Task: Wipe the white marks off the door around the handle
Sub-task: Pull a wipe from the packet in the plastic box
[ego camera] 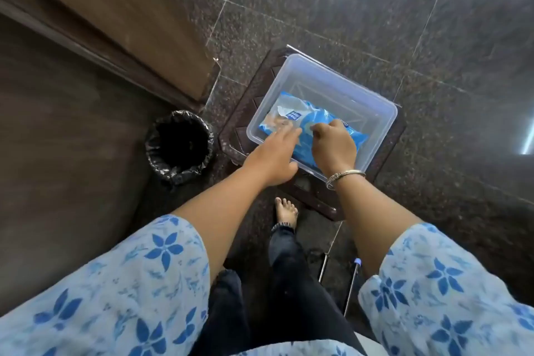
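1. Although the door [86, 17] is seen at far left, its handle and marks are not shown; a lined bin [170, 170] is set nearby.
2. The wipe pack [320, 116] is pressed down by the flat, straight-fingered left hand [274, 153].
3. Lying in the clear tub [332, 87], it is pinched on top by the curled right hand [335, 146].
4. It is judged soft, light, slippery; the flap is best pinched.

A small dark blue patch [295, 114] is sitting at about 10 o'clock on the blue wipes pack [323, 120], which is lying in the clear plastic box [346, 81]. Its white letters are reading "mee mee", upside down to the camera. Other print there is appearing too blurred.
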Available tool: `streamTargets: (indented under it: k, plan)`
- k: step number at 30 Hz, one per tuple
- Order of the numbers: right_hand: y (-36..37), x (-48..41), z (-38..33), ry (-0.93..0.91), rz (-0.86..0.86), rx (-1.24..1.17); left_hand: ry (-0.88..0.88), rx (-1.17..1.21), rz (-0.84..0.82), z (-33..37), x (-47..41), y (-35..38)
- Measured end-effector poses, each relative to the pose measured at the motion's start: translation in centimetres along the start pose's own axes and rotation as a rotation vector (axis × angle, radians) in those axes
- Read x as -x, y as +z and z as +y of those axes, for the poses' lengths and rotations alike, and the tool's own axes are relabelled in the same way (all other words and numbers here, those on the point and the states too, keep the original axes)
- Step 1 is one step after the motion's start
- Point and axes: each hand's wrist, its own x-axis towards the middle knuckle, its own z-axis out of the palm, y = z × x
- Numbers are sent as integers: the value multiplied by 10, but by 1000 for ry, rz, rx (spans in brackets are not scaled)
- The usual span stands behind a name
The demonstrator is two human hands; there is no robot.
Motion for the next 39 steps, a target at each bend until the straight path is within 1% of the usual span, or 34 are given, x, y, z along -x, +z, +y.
streamTargets:
  k: [4, 6, 13, 18, 21, 25, 28, 30, 32, 34, 37, 39]
  plan:
    - [8, -14, -2, -100, 7, 32, -34, -57, 6, -8, -17, 5]
    - [15, -19, 1, -134, -3, -2, -45, -56, -4, -12, -21, 11]
    - [27, -25, 10, -184, -16, -46, -67, -130, -5, -17, -32, 17]
    - [32, -29, 9, -173, 28, -71, -77, -152, 19, -14, -34, 21]
    - [34, -27, 7, -122, 29, -143, -64, -171, 1, -16, -34, 20]
    - [36, -25, 7, 8, -3, -330, -75, -182, -16, -17, -36, 19]
    - [36, -25, 7, -26, -26, -339, -98, -171, -5, -16, -35, 20]
    - [35, -24, 5, -50, -7, -370, -100, -148, 11, -15, -34, 21]
    - [34, -24, 1, -31, 14, -409, -96, -126, 27, -15, -33, 21]
    - [36, -25, -4, 72, 23, -490, -91, -123, 32, -15, -32, 22]
    - [39, -28, -11, 298, 15, -660, -90, -132, 27, -15, -30, 21]
    - [39, -28, -12, 357, -13, -730, -83, -138, 18, -14, -31, 19]
